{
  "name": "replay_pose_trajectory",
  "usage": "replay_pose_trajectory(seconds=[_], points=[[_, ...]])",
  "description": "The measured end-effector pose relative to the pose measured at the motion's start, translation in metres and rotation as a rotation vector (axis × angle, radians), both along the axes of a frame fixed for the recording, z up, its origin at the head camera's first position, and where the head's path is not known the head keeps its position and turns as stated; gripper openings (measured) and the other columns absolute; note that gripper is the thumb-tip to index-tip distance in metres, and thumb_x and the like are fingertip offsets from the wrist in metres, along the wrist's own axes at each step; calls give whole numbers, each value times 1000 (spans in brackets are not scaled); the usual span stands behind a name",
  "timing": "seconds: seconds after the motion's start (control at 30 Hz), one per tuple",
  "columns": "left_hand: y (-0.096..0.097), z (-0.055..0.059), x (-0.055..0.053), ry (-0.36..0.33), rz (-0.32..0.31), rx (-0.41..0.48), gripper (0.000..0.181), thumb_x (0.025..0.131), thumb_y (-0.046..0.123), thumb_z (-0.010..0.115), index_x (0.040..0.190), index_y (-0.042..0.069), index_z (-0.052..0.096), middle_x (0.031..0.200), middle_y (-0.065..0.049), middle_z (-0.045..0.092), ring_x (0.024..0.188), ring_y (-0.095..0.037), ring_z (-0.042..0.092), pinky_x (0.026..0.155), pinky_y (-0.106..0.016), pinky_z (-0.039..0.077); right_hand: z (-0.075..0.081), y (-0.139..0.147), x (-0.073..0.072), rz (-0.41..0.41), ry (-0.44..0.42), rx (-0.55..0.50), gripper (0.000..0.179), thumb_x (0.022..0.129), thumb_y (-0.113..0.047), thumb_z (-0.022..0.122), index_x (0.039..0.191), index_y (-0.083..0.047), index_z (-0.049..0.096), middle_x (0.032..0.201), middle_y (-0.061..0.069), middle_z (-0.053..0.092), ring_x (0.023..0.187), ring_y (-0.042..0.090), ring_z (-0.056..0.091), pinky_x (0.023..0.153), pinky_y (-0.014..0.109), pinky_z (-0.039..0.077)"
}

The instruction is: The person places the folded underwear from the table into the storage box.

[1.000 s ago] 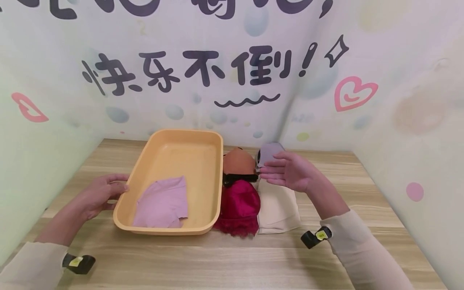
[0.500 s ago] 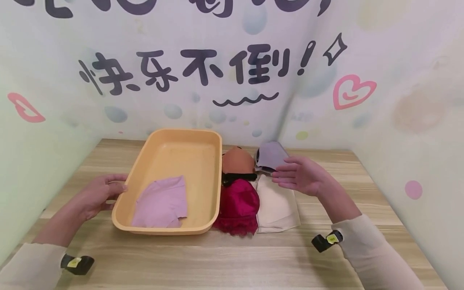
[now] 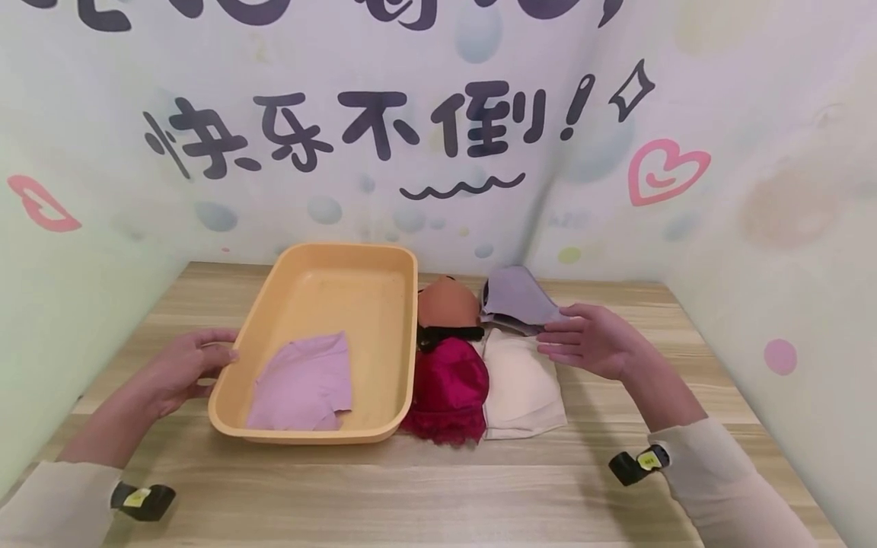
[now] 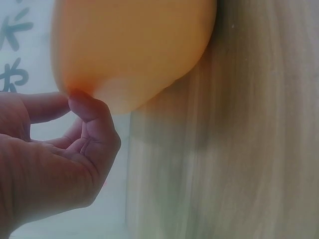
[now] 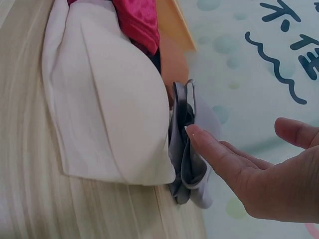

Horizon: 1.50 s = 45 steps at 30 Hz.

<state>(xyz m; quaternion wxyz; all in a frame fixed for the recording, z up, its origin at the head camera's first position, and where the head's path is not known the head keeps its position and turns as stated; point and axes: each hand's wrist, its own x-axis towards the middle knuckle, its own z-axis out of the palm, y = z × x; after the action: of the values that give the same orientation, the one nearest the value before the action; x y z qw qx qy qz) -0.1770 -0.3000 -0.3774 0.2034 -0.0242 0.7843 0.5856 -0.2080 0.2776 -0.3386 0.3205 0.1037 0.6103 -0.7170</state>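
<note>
My left hand (image 3: 186,369) pinches the left rim of a yellow-orange plastic basin (image 3: 381,435) between thumb and fingers; the left wrist view shows the hand (image 4: 60,154) at the basin's edge. A pink garment (image 3: 301,384) lies inside, near the basin's front. To the right are several folded bras: an orange one (image 3: 448,301) with a black band, a magenta one (image 3: 451,380) with lace, a cream one (image 3: 524,380), and a grey one (image 3: 524,297) behind it. My right hand (image 3: 592,339) has its fingers extended, fingertips right at the grey bra's near right edge.
Everything rests on a wood-grain table (image 3: 411,495). A printed cloth wall (image 3: 342,205) with lettering rises directly behind the basin and bras. Side walls close in at left and right.
My right hand has moved right and slightly toward me, off the grey bra's front, so more of that bra shows. My left hand keeps its hold on the basin.
</note>
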Motion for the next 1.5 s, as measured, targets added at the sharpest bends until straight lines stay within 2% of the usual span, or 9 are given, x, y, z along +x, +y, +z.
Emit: replay_pose_trajectory(seconds=[0.27,0.37,0.6,0.87,1.13,1.33,1.5], points=[[-1,2,1,2,-2,0,55,99,15,51,142,-10,27,92,10,68,84,-9,64,70,-37,56,-4,14,5,9,3,-3,69,106,-34,33,152,7,4,159,25,9,137,32,40,114,40,29],[-1,2,2,3,1,1,55,99,15,51,141,-10,28,91,11,68,84,-9,64,70,-37,56,-5,18,6,8,-2,6,70,105,-35,35,152,8,4,160,25,8,135,30,44,112,38,33],[-1,1,1,0,1,12,54,99,14,51,141,-10,28,90,11,68,84,-9,64,70,-37,56,-8,26,10,3,-3,28,71,105,-36,33,152,7,1,159,27,7,136,30,42,110,37,37],[-2,0,0,1,-5,16,55,99,15,51,142,-10,26,92,11,68,84,-9,64,71,-38,56,-18,31,13,-15,-20,43,71,105,-34,36,151,9,4,155,26,23,120,25,57,104,36,43],[-1,0,-1,-12,2,9,56,99,16,51,143,-9,26,93,9,66,85,-9,65,72,-38,57,-25,34,13,-12,-24,59,72,105,-36,34,151,10,5,156,28,17,125,28,53,106,37,41],[-1,2,0,-10,1,9,57,99,15,51,143,-10,26,92,9,67,84,-9,64,71,-38,57,-28,35,13,-6,-24,60,71,105,-36,34,151,11,5,156,28,19,127,29,53,107,38,40],[0,2,1,-7,0,7,58,99,16,51,144,-10,25,92,9,68,85,-9,64,71,-38,56,-31,33,13,-2,-26,67,71,105,-36,32,150,12,5,156,28,17,133,32,46,110,39,37]])
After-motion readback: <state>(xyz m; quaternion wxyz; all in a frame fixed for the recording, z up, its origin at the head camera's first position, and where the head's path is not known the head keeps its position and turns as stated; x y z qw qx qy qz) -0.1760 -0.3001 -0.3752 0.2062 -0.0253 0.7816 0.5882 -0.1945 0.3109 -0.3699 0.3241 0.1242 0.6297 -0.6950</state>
